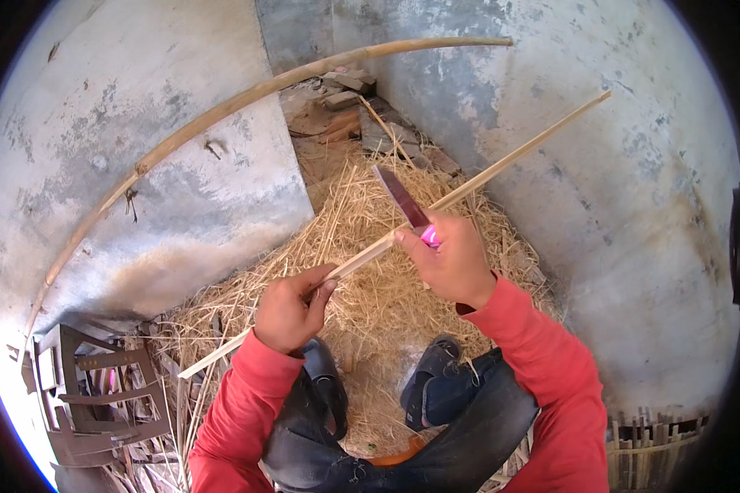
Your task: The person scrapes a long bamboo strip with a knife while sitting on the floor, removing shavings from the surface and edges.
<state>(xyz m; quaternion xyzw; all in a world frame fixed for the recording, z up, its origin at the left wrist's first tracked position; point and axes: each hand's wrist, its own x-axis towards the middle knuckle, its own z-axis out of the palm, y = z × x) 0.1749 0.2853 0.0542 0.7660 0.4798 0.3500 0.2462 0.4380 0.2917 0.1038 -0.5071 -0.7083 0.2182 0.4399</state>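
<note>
A long, pale split-bamboo strip (524, 151) runs slantwise in front of me, from low at the left up to the far right. My left hand (292, 307) pinches it between thumb and fingers, a little below its middle. Farther up, my right hand (455, 256) grips a knife (400, 195) with a bright pink handle, its dark blade pointing up and to the left. The right thumb lies against the strip, close to where the blade meets it. The fingers curled round the handle hide most of it.
Straw-like shavings (386, 287) heap on the floor around my shoes. A long bamboo pole (247, 97) arches across the pale wall. A dark slatted frame (111, 382) stands at the lower left, upright sticks (654, 448) at the lower right, broken bricks (345, 86) in the far corner.
</note>
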